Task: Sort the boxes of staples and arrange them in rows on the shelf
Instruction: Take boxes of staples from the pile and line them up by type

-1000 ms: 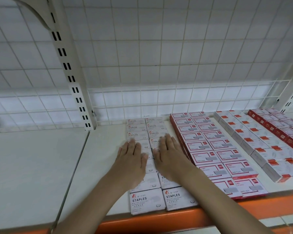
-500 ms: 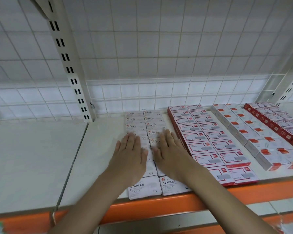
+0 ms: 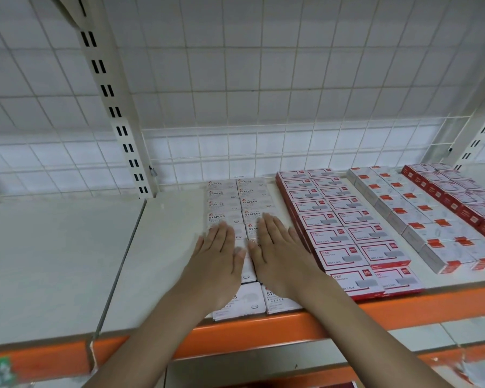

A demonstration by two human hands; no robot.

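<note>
Two flat hands (image 3: 217, 264) (image 3: 280, 257) press white staple boxes (image 3: 224, 204).

Under your flat left hand (image 3: 217, 259) and right hand (image 3: 277, 256), the white staple boxes (image 3: 224, 204) look like smooth printed card with a slight sheen. Just right of your right hand, the red-bordered boxes (image 3: 347, 233) are glossier card, catching light on top. The shelf board (image 3: 163, 239) left of your left hand is a pale, smooth, faintly reflective surface. Its front edge (image 3: 263, 331) below your wrists is orange-painted metal. Beyond your fingertips, the wire grid (image 3: 235, 147) is white-coated metal.
</note>
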